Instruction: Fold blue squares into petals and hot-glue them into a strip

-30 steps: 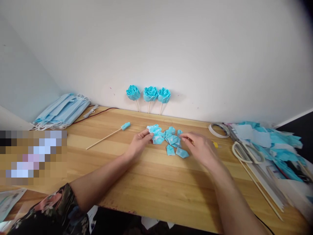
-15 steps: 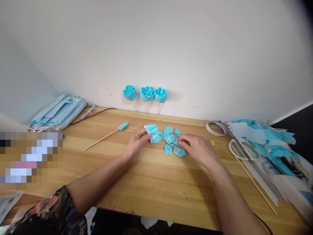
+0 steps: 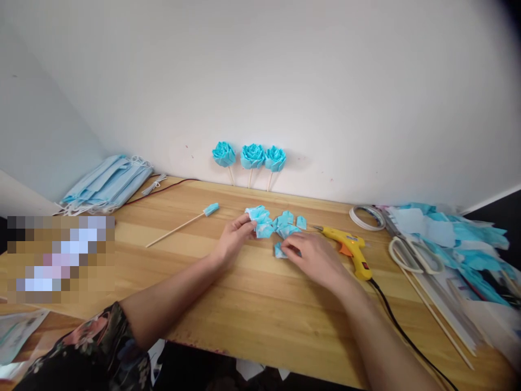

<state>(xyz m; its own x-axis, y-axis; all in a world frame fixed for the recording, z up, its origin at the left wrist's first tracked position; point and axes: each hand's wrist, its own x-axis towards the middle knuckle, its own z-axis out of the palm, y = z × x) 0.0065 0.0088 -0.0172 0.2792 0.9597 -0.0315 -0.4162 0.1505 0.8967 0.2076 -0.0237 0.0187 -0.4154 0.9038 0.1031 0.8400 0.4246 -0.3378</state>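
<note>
Petals [image 3: 285, 222], small folded blue pieces, heaped near the middle of the table [image 3: 252, 304], a little toward its back edge. Left hand [image 3: 236, 239] at the heap's left side, fingers pinched on the leftmost petals. Right hand [image 3: 311, 258] flat over the heap's near right side, fingertips narrow and pressed on one loose petal [image 3: 279, 251] at the front; whether actually gripped, cannot tell.

Done, judging by the layout: three roses [image 3: 250, 156] on sticks, leaning against the wall at the back edge. Begun only: one skewer [image 3: 179, 227] lying left of the heap, with just a small blue bud at its tip, no petals wrapped round yet. Left: probably the whole heap, none of it visibly glued.

Glue gun [image 3: 350, 248] lying just right of the right hand, nozzle toward the heap, cord running off to the front right corner. Masks [image 3: 106, 184] stacked at the back left corner. Scissors [image 3: 415, 255], tape ring [image 3: 366, 216], blue scraps [image 3: 456, 233] and spare sticks along the right edge.
</note>
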